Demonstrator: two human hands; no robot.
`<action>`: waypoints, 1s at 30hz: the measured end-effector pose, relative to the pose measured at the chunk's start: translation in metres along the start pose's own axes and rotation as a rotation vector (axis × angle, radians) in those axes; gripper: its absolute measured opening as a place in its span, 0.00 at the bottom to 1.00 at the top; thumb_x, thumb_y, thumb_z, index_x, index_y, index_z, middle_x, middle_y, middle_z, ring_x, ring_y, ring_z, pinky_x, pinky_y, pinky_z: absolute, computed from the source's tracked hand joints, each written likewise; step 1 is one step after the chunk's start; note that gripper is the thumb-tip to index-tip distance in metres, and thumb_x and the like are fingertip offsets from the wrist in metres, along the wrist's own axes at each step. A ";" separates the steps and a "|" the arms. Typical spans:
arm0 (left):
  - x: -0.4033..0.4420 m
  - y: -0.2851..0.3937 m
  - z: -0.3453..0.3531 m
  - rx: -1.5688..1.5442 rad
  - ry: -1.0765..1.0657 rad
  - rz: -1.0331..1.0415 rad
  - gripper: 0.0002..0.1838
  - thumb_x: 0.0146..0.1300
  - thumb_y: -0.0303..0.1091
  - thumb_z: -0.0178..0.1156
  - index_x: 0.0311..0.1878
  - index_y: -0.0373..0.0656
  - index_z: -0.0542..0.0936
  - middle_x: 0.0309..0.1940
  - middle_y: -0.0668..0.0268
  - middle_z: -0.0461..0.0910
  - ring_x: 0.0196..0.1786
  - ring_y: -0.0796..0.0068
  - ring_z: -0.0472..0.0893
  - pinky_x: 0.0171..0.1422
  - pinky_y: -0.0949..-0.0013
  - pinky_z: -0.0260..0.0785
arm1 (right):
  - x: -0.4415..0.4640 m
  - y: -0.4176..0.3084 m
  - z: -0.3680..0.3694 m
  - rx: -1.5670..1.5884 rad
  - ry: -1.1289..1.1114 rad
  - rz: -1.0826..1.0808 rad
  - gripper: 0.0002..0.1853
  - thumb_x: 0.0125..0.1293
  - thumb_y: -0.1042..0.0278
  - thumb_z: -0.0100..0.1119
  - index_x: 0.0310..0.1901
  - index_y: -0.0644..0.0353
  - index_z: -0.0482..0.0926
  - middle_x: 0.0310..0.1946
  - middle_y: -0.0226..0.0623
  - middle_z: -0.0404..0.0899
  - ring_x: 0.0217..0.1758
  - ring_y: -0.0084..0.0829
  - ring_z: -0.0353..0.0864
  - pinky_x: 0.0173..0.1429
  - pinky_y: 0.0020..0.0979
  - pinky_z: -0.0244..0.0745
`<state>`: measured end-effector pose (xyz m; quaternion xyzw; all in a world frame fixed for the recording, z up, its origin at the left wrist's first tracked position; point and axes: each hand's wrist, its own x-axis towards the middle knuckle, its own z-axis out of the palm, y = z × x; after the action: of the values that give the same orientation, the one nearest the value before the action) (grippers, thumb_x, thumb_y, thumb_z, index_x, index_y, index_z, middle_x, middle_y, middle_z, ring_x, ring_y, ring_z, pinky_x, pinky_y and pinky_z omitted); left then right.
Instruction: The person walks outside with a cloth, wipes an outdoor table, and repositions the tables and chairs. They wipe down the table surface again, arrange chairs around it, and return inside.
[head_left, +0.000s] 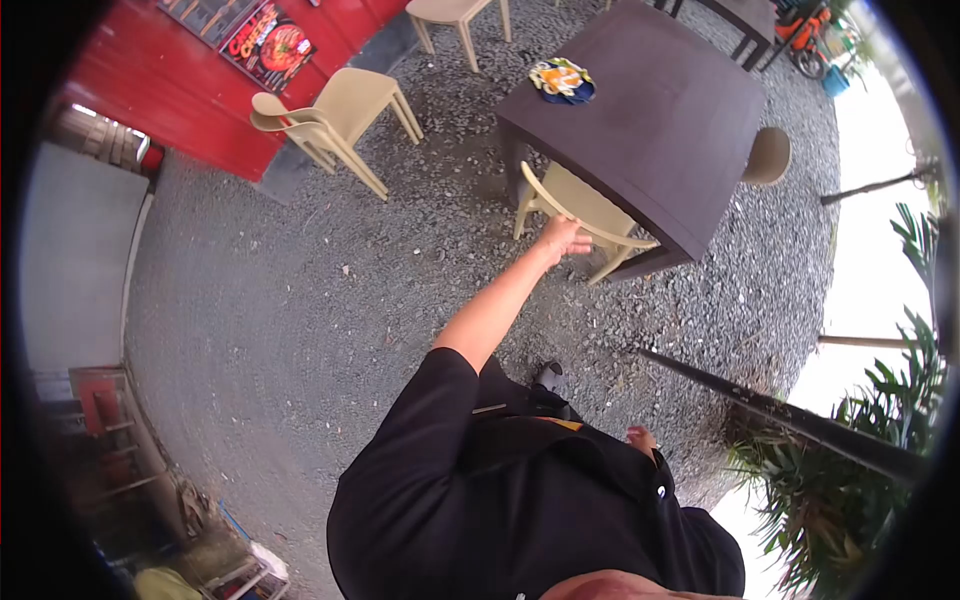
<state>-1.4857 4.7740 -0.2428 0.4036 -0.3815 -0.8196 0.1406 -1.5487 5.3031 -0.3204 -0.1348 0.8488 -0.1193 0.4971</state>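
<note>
My left hand (pixel 564 240) reaches out to the backrest of a beige chair (pixel 590 200). Its fingers are stretched out, overlapping the curved top rail; whether they touch it is hard to tell. This chair stands partly under a dark brown table (pixel 640 100). On the tabletop, near its far left corner, lies a crumpled yellow, white and blue cloth-like item (pixel 563 80). Low beside my body on the right is my right hand (pixel 642 438), small in view, with fingers loosely apart and nothing visible in it.
Another beige chair (pixel 345 110) stands by a red wall (pixel 190 90) with menu posters. A further beige chair (pixel 447 12) is at the top. Grey gravel (pixel 300 300) surrounds the furniture. A dark pole (pixel 780 405) and leafy plants (pixel 830 490) are at the right.
</note>
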 end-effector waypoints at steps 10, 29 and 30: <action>-0.103 -0.059 -0.281 0.692 0.340 0.190 0.16 0.60 0.36 0.55 0.50 0.44 0.77 0.36 0.63 0.82 0.35 0.68 0.81 0.34 0.67 0.72 | 0.024 -0.369 0.014 -0.110 0.350 -0.579 0.11 0.62 0.69 0.48 0.46 0.58 0.74 0.26 0.43 0.79 0.32 0.46 0.80 0.37 0.37 0.73; -0.158 0.023 -0.570 0.169 0.773 -0.347 0.12 0.57 0.35 0.53 0.42 0.43 0.78 0.25 0.65 0.74 0.27 0.73 0.75 0.26 0.65 0.74 | 0.214 -0.796 -0.028 -0.398 0.895 -0.687 0.19 0.58 0.71 0.44 0.53 0.58 0.69 0.46 0.47 0.74 0.47 0.47 0.75 0.49 0.46 0.70; -0.149 0.031 -0.574 0.119 0.786 -0.373 0.12 0.57 0.35 0.53 0.43 0.44 0.78 0.25 0.65 0.73 0.27 0.73 0.75 0.26 0.65 0.74 | 0.228 -0.804 -0.030 -0.364 0.926 -0.651 0.20 0.58 0.72 0.44 0.54 0.60 0.68 0.48 0.49 0.74 0.50 0.47 0.74 0.52 0.45 0.69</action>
<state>-0.9524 4.5402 -0.3572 0.7543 -0.2663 -0.5915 0.1014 -1.5938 4.4743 -0.2201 -0.4051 0.8992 -0.1645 -0.0179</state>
